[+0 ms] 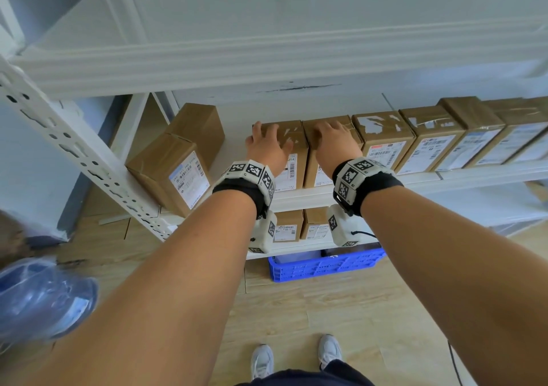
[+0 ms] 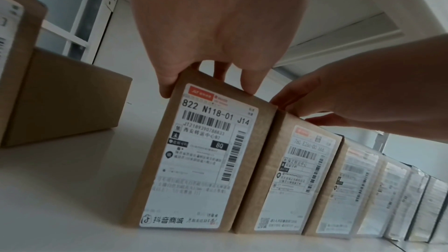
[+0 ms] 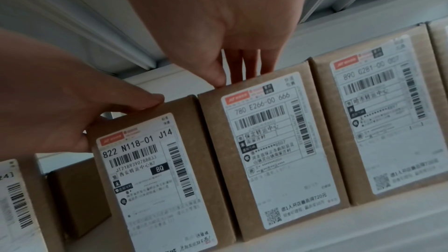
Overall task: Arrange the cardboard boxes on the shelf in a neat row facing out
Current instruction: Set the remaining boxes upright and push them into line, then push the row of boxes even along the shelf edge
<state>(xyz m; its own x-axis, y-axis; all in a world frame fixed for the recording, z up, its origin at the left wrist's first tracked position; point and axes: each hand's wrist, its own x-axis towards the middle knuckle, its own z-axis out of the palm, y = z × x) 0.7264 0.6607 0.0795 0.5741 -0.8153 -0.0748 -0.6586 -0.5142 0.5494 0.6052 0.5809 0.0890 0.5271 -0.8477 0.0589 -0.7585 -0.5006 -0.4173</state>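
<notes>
With both arms reaching onto the shelf (image 1: 311,194):
Left hand (image 1: 267,145): grips top of end box (image 2: 194,152), thumb on its left side.
Right hand (image 1: 335,142): fingers over top of second box (image 3: 266,141).
Row: boxes touching, labels facing out.
Stray boxes (image 1: 175,160): apart at left, angled.

A blue plastic crate (image 1: 326,265) sits on the wood-plank floor (image 1: 341,311) under the lowest shelf. A pair of white sneakers (image 1: 262,362) stands on the planks. A translucent blue bag (image 1: 41,299) lies left, blurred.
</notes>
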